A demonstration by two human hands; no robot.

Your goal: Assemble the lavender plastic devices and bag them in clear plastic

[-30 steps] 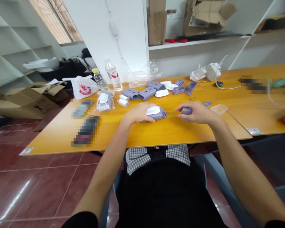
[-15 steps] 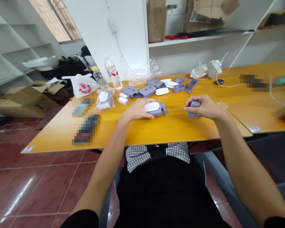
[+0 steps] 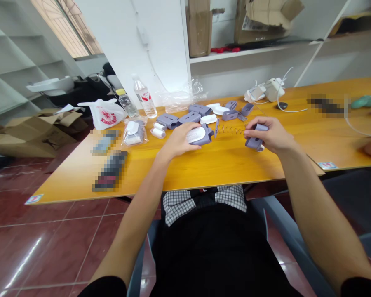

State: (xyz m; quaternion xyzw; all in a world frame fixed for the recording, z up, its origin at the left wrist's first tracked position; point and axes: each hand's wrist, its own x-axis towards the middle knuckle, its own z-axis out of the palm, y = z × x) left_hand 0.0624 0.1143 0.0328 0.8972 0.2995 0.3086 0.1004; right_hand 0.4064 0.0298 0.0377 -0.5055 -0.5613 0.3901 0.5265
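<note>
My left hand (image 3: 179, 141) is closed around a purple plastic casing (image 3: 208, 136) with a white ribbed oval panel on top, its notched end facing right. My right hand (image 3: 273, 135) grips a shorter purple hollow shell (image 3: 254, 142) and pinches one end of a thin metal coil spring (image 3: 231, 130). The spring stretches leftward between the hands. At its left end stands a small purple plate (image 3: 217, 128), seen nearly edge-on, just off the casing's notched end. Whether the spring is fixed to the plate I cannot tell.
Behind the hands lie several purple shells (image 3: 190, 118) and white oval parts (image 3: 208, 119). To the left are white cylinders (image 3: 158, 133), a bagged unit (image 3: 134, 134), water bottles (image 3: 145, 98) and a white plastic bag (image 3: 106, 114). White chargers (image 3: 273, 88) stand at back right.
The small purple plate has come away from the casing's end and turned edge-on. My right hand has tilted the shorter shell, and the spring has risen slightly with it.
</note>
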